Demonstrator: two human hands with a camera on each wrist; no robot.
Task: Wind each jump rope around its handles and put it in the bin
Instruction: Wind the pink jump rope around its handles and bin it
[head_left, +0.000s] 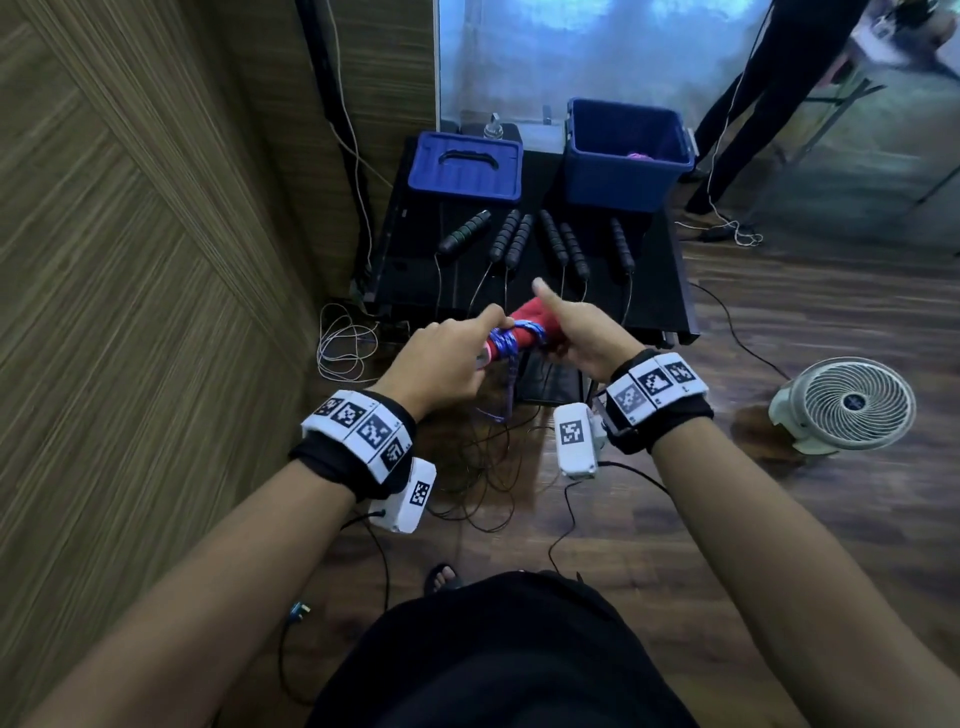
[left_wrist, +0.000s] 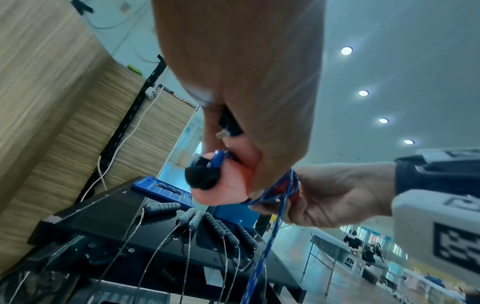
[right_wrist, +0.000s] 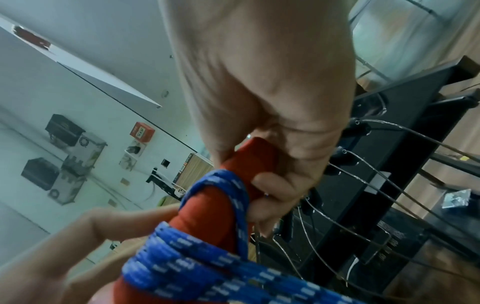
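Gripping red handles (head_left: 524, 325), right hand (head_left: 582, 332), thumb raised; left hand (head_left: 447, 358) pinching wound blue rope (head_left: 511, 338).

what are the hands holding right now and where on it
Both hold one jump rope's red handles. The right hand grips their far end, thumb raised; the left hand holds the near end, pinching the blue rope wound around them.

Bin (head_left: 626, 156) stood at table (head_left: 415, 270) back right; lid (head_left: 465, 166) left of bin; rope handles (head_left: 540, 241) laid before both.
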